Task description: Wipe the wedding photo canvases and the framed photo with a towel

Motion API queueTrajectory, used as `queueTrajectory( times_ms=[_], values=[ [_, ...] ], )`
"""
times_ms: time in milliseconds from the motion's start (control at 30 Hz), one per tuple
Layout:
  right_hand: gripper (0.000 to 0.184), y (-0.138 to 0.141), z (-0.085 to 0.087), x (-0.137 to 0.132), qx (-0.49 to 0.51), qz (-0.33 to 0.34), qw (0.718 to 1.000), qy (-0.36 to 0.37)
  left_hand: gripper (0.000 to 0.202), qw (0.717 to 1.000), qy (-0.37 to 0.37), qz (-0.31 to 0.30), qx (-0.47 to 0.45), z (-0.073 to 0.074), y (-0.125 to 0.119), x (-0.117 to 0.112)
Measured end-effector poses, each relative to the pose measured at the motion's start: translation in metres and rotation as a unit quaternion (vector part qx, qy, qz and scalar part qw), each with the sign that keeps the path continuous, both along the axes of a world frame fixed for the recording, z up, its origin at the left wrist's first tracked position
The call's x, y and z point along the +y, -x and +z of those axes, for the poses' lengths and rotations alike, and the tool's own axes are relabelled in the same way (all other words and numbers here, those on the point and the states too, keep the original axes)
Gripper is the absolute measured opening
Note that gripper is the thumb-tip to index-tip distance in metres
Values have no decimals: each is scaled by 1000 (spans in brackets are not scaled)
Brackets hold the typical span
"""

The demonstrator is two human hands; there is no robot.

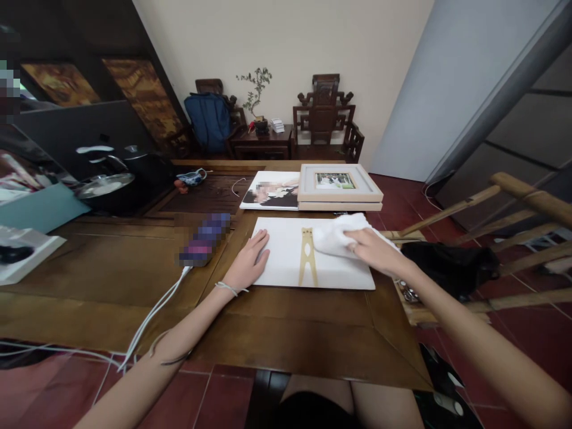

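A white flat board, the back of a picture frame with a gold stand leg, lies face down on the wooden table in front of me. My left hand rests flat on its left edge, fingers stretched out. My right hand presses a crumpled white cloth onto the board's upper right part, fingers closed over it.
Behind the board lie a photo print and two stacked light wood frames. A blurred object with a white cable sits to the left. A bamboo chair with a black bag stands right. Kettles stand far left.
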State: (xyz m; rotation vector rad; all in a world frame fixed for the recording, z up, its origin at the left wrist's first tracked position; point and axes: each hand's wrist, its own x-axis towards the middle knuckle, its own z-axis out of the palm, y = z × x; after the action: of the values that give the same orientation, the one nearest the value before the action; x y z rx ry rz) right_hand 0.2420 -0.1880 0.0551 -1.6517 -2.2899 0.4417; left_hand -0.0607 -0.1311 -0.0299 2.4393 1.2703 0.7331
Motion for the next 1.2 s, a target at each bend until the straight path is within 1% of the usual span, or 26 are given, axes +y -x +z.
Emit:
queueTrajectory(
  times_ms=[67,133,167,233,267,333,433,533,600,667,700,767,833,933,1033,1100,1133,1200],
  values=[
    [20,-4,0,30,11,3,1000,-21,48,1000,0,-1,-1,0,0,0],
    [21,-6,-1,49,12,-3,999,-38,48,1000,0,0,-2,0,1,0],
    [22,-6,-2,53,12,-6,999,-41,48,1000,0,0,-1,0,1,0],
    [22,-4,-4,48,17,-12,999,-44,49,1000,0,0,1,0,1,0],
    [22,-3,-5,40,19,-14,999,-44,49,1000,1,0,2,0,1,0],
    [22,2,-7,16,15,-13,999,-39,48,1000,2,0,4,0,1,0],
    [23,10,-8,-36,-6,-16,1000,-25,48,1000,5,4,8,0,0,-1],
    [28,15,-11,-86,-19,-23,1000,8,49,1000,5,5,8,0,-1,-1],
    [30,16,-13,-107,-12,-21,999,31,49,1000,2,4,7,-1,-1,-2],
    [32,15,-15,-112,1,-32,999,36,49,1000,-1,4,6,-1,-1,-2],
    [33,14,-15,-108,6,-41,999,34,49,1000,-1,4,6,-1,-1,-2],
    [32,13,-13,-89,12,-55,998,25,49,1000,1,6,6,0,-1,-1],
    [28,12,-9,-58,19,-49,998,17,49,1000,4,7,7,0,-1,-1],
    [23,7,-3,-2,40,-24,999,-9,49,1000,7,2,4,0,0,-1],
    [21,1,-3,42,45,-27,998,-42,49,1000,8,0,0,0,1,0],
    [20,-2,-6,55,39,-33,997,-51,49,1000,8,-1,2,0,1,0],
    [20,-2,-8,56,39,-35,997,-54,50,1000,9,0,3,0,1,0],
    [21,1,-12,46,39,-31,997,-58,50,1000,9,1,6,1,1,0]
  ],
)
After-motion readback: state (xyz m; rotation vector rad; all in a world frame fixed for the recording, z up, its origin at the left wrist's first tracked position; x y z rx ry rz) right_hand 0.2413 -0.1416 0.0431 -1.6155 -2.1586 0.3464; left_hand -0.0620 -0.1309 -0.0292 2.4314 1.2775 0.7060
